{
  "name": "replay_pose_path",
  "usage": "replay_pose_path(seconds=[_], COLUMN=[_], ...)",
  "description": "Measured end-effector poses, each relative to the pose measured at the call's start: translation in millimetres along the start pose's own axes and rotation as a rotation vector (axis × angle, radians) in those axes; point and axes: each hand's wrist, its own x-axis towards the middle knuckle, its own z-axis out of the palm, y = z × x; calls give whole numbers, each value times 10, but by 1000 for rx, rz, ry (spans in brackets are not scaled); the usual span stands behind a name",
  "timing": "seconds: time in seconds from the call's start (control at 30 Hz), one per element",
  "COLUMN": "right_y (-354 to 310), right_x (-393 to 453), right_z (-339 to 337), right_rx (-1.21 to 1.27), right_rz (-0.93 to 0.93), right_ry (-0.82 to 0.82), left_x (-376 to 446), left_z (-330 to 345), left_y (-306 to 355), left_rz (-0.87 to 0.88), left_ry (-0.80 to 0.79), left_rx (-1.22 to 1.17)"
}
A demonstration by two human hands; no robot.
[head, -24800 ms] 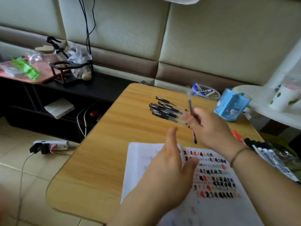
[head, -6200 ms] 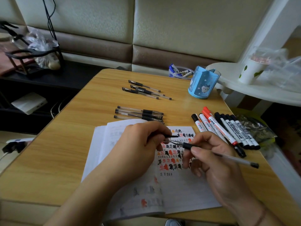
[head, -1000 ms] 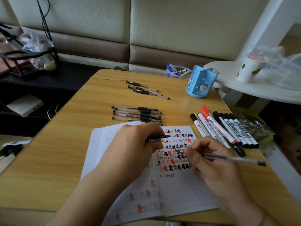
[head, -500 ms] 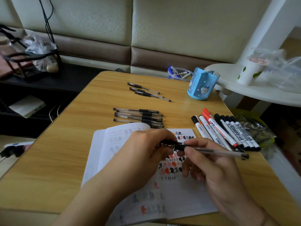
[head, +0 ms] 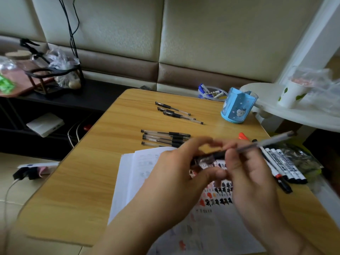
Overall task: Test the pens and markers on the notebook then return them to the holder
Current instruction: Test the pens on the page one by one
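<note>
Both hands meet above the open notebook [head: 139,173], which lies on the wooden table [head: 88,181] with rows of black and red test marks on its right page. The right hand [head: 252,181] pinches a clear-barrelled gel pen [head: 272,141] near its black grip, the barrel slanting up and to the right past the markers. The left hand [head: 176,172] has its fingers curled round the pen's black cap [head: 202,160], held at the tip end of the pen; motion blur hides whether the cap is fully seated.

Just beyond the notebook lie four capped gel pens [head: 165,138] side by side, and further back three more gel pens [head: 176,113] in a loose diagonal group. To the right of the notebook a row of whiteboard markers [head: 283,162] lies against a crumpled plastic bag [head: 301,161], with a red-capped marker [head: 242,136] at the near side of the row. The blue pen holder [head: 237,107] with a cartoon print stands upright near the table's far right corner, well apart from the hands. Behind it a clear tub [head: 211,92] holds small blue and white items.
</note>
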Motion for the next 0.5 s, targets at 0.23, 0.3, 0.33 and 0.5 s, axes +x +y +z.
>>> replay_pose_path(seconds=[0.23, 0.3, 0.33, 0.5], right_y=[247, 442, 542, 820], right_x=[1349, 1605, 1691, 1832], right_z=[225, 351, 400, 474], right_rx=[-1270, -1415, -1412, -1222], right_rz=[-86, -129, -116, 33], right_ry=[-446, -525, -567, -822], left_x=[81, 80, 79, 90], left_z=[-123, -135, -139, -149], left_y=[-169, -179, -186, -242], left_rz=[-171, -176, -183, -211], left_ry=[209, 165, 148, 47], left_rx=[374, 403, 421, 540])
